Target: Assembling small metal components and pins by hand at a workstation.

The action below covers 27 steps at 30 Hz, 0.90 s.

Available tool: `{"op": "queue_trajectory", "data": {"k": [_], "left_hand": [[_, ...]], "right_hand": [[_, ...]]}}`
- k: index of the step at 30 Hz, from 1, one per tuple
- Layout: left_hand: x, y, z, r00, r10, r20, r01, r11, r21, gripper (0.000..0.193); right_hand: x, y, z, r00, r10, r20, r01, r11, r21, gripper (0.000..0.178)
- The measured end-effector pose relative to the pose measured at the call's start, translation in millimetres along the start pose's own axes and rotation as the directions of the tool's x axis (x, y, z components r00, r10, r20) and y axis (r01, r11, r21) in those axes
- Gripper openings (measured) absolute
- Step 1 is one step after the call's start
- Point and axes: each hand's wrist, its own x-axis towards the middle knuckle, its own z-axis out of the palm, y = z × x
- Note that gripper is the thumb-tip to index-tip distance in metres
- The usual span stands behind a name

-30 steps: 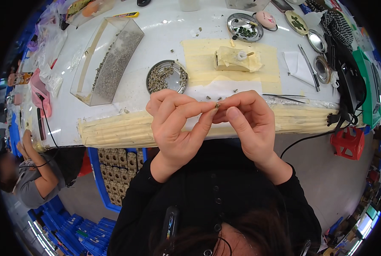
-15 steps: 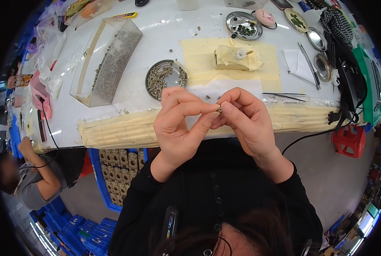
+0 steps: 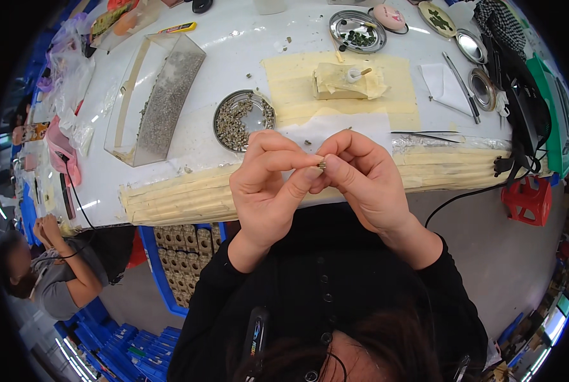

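Between my two hands, above the table's near edge, is a tiny grey-brown piece [image 3: 322, 165], too small to name. My left hand [image 3: 268, 184] pinches it between thumb and forefinger. From the other side my right hand [image 3: 364, 181] grips it the same way, so the fingertips of both hands nearly meet. Just beyond my left hand stands a round metal dish [image 3: 259, 118] with many similar small pieces heaped along its left side. A few loose pieces [image 3: 308, 142] lie on the white paper beyond my fingers.
A clear box [image 3: 170, 95] of grey grains stands at left. Beyond my hands, a taped block [image 3: 341, 83] bears a small white pot with a stick. Tweezers [image 3: 427, 136] and a metal plate [image 3: 357, 19] of dark green bits lie rightward. A co-worker [image 3: 68, 274] sits at left.
The view has shifted slightly. My fingers have turned the small piece a little, showing more of it. At left, the co-worker's hands have come together at the table edge.
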Motion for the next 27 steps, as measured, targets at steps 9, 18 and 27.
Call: {"op": "queue_trajectory", "data": {"k": [9, 18, 27], "left_hand": [[-1.5, 0.9, 0.7, 0.999, 0.031, -0.034, -0.028, 0.996, 0.081, 0.015], [-1.1, 4.5, -2.1, 0.990, 0.140, -0.013, -0.130, 0.950, 0.283, 0.017], [-1.1, 3.1, -2.4, 0.991, 0.134, -0.020, -0.124, 0.952, 0.280, 0.016]], "right_hand": [[-2.2, -3.7, 0.5, 0.998, 0.055, -0.006, -0.054, 0.998, 0.037, 0.014], [-2.7, -2.1, 1.5, 0.997, 0.076, -0.011, -0.075, 0.996, 0.052, 0.013], [-1.5, -0.9, 0.3, 0.998, 0.069, -0.001, -0.069, 0.996, 0.065, 0.012]]}}
